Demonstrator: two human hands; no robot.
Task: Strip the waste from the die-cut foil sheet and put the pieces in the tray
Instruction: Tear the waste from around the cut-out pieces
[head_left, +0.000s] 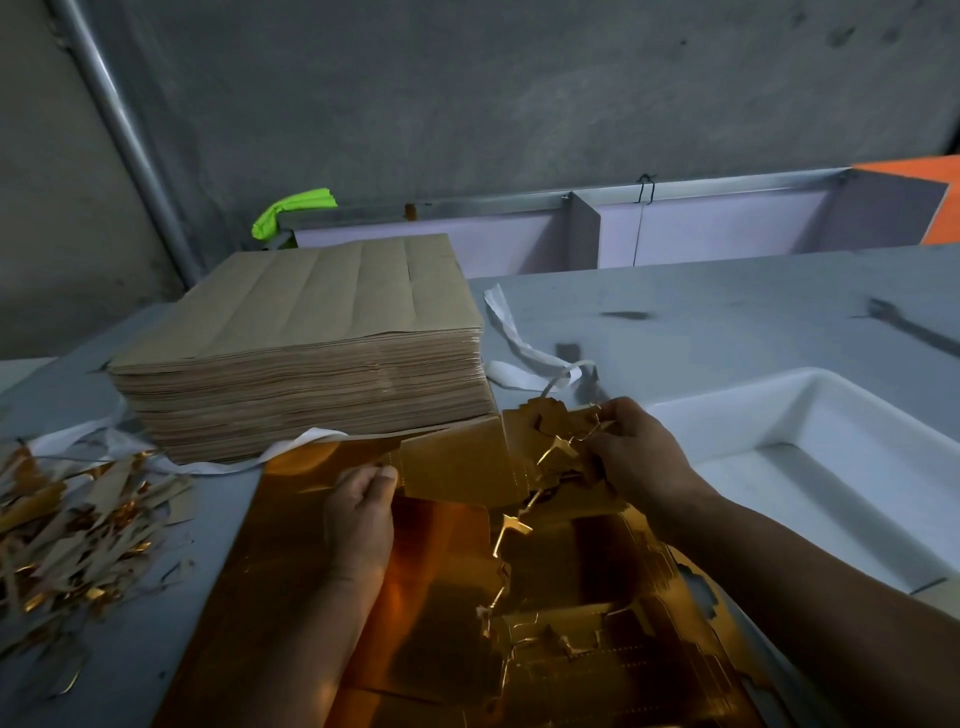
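Nearest of all, the shiny gold die-cut foil sheet (452, 623) lies flat on the pale grey bench (727, 322), its long axis running away from the person toward the tall stack of brown kraft-backed sheets (301, 348). Both hands meet at the sheet's far end, just short of that stack. The left hand (361, 519) is closed, thumb on top, pinching the near edge of a lifted gold cut-out panel (457, 467). The right hand (639, 457) is closed too, fingers bunched on a thin, ragged gold waste strip (511, 525) that trails back across the sheet toward the person.

The move turns on this, I'd say: the empty white plastic tray (810, 431) sits just right of the stack's near corner and beside the right wrist, so the right hand is much the nearer; but that hand holds waste, and the left holds the piece. The heap of gold and brown offcuts (67, 530) lies left of the stack, on the left hand's side. A crossing or hand-over looks likely.

Open bench runs beyond the tray; white paper strips (519, 353) curl at the stack's right.
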